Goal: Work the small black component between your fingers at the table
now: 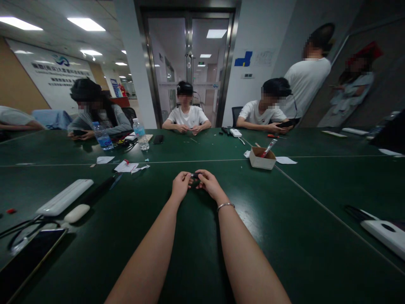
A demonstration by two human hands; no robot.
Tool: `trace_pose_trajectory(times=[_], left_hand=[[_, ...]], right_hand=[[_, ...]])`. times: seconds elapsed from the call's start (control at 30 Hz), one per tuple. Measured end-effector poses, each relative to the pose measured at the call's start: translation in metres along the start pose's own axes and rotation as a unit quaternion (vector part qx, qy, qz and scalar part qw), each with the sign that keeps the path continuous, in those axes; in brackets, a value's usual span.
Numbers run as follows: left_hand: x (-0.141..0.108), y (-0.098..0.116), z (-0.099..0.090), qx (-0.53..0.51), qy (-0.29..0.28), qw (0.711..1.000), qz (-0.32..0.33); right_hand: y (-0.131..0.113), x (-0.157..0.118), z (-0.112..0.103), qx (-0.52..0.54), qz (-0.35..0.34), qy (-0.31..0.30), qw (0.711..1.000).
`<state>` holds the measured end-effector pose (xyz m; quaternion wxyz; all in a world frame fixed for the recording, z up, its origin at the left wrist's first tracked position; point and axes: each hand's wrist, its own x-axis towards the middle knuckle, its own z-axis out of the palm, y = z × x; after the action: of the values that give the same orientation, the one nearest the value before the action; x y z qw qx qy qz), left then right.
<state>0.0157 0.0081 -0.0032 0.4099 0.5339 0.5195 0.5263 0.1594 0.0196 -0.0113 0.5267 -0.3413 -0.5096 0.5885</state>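
Note:
Both my arms reach forward over the dark green table (pixel 190 236). Between my hands is a small black piece with a pale, metal-looking tip (pixel 195 175), too small to name surely. My left hand (pixel 181 185) pinches the pale end at its left. Thumb and fingers of my right hand (pixel 209 184) close on the black end, hiding part of it. A silver bracelet (pixel 225 206) circles my right wrist. The two hands are close together, a little above or resting on the tabletop; I cannot tell which.
On my left lie a phone (pixel 31 257), a white power strip-like block (pixel 65 197) and a white oval case (pixel 76 213). Paper scraps (pixel 126 166), bottles (pixel 141 134) and a small box (pixel 262 160) stand farther off. A white device (pixel 384 234) lies right. Several people sit opposite.

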Motion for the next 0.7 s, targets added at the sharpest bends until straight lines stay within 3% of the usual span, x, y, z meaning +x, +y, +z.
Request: trace_pose_trajectory(times=[0.7], left_hand=[[-0.0073,0.0061,-0.0017,0.126,0.032,0.991,-0.004]], right_hand=[[-0.0047,-0.0045,0.0003,-0.047,-0.011,-0.027,0.998]])
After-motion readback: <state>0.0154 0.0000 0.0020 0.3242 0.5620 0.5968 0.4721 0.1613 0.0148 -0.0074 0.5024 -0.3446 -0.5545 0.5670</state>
